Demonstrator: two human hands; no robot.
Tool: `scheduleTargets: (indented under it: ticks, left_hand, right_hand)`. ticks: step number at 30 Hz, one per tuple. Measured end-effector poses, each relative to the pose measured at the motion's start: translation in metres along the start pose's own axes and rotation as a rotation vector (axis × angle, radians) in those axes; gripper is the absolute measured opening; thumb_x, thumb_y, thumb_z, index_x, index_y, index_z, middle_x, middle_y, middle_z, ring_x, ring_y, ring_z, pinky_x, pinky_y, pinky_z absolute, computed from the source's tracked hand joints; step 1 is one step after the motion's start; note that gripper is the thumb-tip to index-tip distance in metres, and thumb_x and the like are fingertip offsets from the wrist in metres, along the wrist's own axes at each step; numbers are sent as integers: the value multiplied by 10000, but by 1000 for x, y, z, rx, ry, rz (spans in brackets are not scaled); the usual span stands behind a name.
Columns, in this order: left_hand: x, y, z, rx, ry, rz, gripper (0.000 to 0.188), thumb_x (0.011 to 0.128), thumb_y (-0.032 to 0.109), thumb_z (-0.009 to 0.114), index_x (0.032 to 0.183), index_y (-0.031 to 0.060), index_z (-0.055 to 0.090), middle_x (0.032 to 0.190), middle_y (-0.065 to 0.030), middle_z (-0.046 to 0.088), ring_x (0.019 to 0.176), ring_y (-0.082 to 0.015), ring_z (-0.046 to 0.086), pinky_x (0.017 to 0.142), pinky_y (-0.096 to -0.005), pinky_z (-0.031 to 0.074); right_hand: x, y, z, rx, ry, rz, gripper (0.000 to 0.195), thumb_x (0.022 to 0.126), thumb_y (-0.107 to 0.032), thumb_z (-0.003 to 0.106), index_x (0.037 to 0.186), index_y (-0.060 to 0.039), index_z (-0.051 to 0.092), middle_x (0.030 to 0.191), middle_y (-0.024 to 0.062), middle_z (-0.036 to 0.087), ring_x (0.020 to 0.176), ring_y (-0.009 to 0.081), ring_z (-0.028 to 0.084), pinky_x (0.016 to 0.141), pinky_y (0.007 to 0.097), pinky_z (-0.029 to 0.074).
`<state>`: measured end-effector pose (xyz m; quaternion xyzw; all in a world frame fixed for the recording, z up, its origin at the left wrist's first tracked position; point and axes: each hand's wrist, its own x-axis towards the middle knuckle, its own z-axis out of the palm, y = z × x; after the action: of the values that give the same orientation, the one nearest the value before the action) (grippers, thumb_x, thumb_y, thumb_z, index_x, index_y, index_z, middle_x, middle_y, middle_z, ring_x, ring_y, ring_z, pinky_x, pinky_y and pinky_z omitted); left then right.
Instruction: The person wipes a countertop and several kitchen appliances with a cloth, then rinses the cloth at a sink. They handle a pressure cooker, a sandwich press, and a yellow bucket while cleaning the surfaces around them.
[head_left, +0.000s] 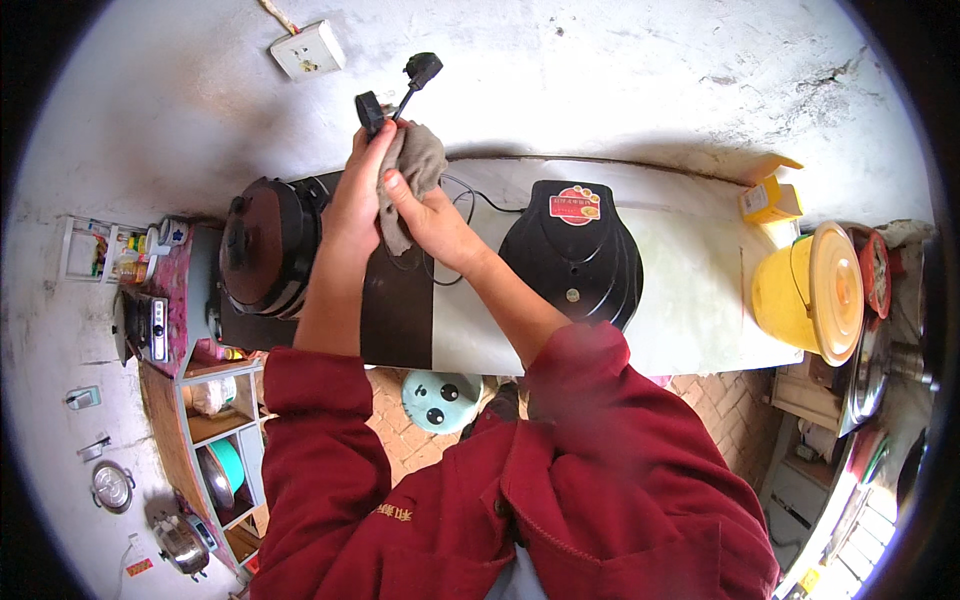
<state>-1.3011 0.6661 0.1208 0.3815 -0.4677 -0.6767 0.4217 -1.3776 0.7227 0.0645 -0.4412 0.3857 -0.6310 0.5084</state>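
Observation:
My left hand (356, 199) is raised over the table's back edge, its fingers around black cords. A black power plug (424, 69) sticks up beyond my fingertips, and a second black connector (369, 112) shows beside it. My right hand (442, 225) presses a crumpled grey-brown cloth (412, 161) against the cords and my left hand. Right of my hands, a black electric griddle (574, 255) lies closed, with a printed sticker on top. A thin black cord (499, 202) runs from its back. To the left stands an electric pressure cooker (266, 247) with a brown lid.
The light tabletop (690, 292) carries a yellow lidded bucket (787, 292) and an opened yellow box (771, 201) at right. A wall socket (307, 51) is above my hands. Shelves (221, 427) stand at left, and a round pale-blue stool (441, 401) is under the table's front edge.

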Motion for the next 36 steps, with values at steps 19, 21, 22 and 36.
scheduleTargets:
  ticks: [19, 21, 22, 36]
  left_hand:
    - [-10, 91, -39, 88, 148, 455, 317, 974, 305, 489, 747, 94, 424, 608, 30, 331, 567, -105, 348, 650, -311, 407]
    - [-16, 91, -48, 20, 121, 510, 294, 970, 282, 492, 738, 112, 432, 592, 55, 311, 547, -81, 306, 588, -275, 327]
    - [-21, 100, -45, -13, 113, 495, 291, 973, 277, 488, 739, 113, 433, 588, 55, 309, 539, -74, 291, 572, -266, 306]
    - [-98, 165, -60, -65, -91, 720, 292, 1022, 221, 368, 769, 88, 427, 579, 43, 260, 516, -60, 194, 493, -238, 210]
  right_hand:
    - [62, 108, 23, -741, -53, -273, 520, 713, -163, 718, 1191, -56, 543, 1140, 151, 590, 1110, 318, 515, 945, 433, 380]
    - [81, 136, 5, -868, -32, -322, 588, 684, -122, 734, 1233, -90, 525, 1193, 115, 571, 1180, 270, 476, 998, 431, 349]
    - [85, 157, -10, -928, 25, -327, 599, 676, -107, 736, 1235, -96, 523, 1203, 105, 566, 1188, 263, 471, 1005, 430, 348]
    - [71, 209, -107, -1500, -38, 485, 267, 816, -170, 568, 1050, -68, 651, 1086, 88, 644, 1149, 249, 513, 990, 443, 333]
